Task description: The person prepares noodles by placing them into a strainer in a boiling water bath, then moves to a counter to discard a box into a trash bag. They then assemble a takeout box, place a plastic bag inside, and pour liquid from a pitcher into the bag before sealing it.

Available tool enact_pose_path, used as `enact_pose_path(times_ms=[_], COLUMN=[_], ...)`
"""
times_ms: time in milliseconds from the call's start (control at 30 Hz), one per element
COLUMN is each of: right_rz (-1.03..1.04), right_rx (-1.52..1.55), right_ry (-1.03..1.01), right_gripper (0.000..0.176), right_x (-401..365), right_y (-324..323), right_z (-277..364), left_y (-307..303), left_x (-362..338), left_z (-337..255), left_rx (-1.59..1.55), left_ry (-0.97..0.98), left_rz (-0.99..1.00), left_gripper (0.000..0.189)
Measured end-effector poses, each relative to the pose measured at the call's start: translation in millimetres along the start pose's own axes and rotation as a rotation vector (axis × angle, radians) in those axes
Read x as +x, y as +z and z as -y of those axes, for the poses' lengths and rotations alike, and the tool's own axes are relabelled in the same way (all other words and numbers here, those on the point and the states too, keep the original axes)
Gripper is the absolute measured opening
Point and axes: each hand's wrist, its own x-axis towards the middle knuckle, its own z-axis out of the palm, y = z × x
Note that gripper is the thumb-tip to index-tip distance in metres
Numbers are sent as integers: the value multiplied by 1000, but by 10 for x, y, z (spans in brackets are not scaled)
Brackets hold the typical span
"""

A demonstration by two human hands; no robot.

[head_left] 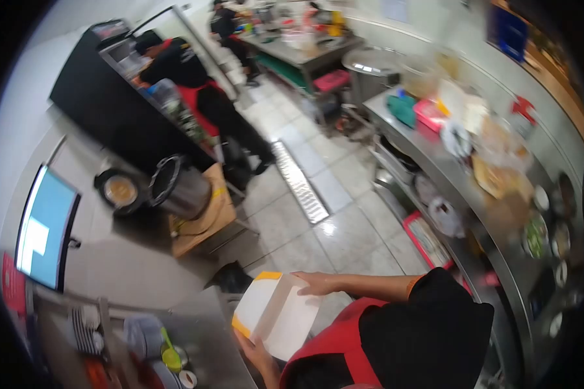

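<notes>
Between my two hands is an open white cardboard food box (291, 324) with yellow-orange outer edges. It is held tilted in front of my red apron, near the end of a steel counter (207, 334). My right hand (315, 284) grips the box's upper edge, with the fingers over the side wall. Lower down, my left hand (256, 355) grips the near side, its thumb against the cardboard. The inside that shows has nothing in it, and part of the box's underside is hidden.
A screen (45, 227) stands at left above containers and a green scoop (170, 356). A large pot (182, 188) sits on a wooden stand. One co-worker (188, 78) is at a black fridge, another (226, 29) farther back. A loaded steel counter (435, 146) runs along the right.
</notes>
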Motion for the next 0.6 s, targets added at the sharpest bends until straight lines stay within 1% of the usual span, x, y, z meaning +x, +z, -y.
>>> enact_pose_path(times_ms=[33,67,100,167,200,233,267,300,333,367,433,500,600], right_rz=[-105,-203,-296,-599,-815,-1079,-1199,-1377,-1569,-1665,-1941,-2103,-2225], right_rx=[-24,-53,-89,37,50,66,-14,-146,-280,-268,-323,-287,-253], right_ry=[35,72,113,136,51,0,62,153,204,244,216,242,374], right_gripper=[56,50,44,31,25,20,18,20,23,27,31,33,35], right_x=[-217,-419,-658,-1228,-1534,-1954,-2376,-2812,-3209,-3580,-4204,-4668,-4932], right_y=[-33,-86,-157,-374,-525,-622,-825,-977,-1022,-1119,-1279,-1296,-1308], right_z=[-116,-275,-451,-933,-1251,-1159,-1348,-1326,-1134,-1091,-1391,-1536,-1505], left_y=[57,109,177,432,525,623,710,774,842,917,1022,1064,1155], left_x=[-28,36,4,-67,-126,-153,-179,-195,-201,-234,-322,-366,-437], left_z=[-27,204,181,145,153,155,172,227,292,319,288,345,371], left_rx=[0,-169,-180,-213,-231,-249,-265,-256,-247,-239,-180,-147,-170], left_ry=[10,-57,-96,-178,-191,-200,-208,-222,-234,-244,-210,-170,-203], left_rz=[34,104,175,309,363,418,468,500,526,547,581,607,581], left_gripper=[61,64,64,63,63,63,63,62,61,61,58,57,55])
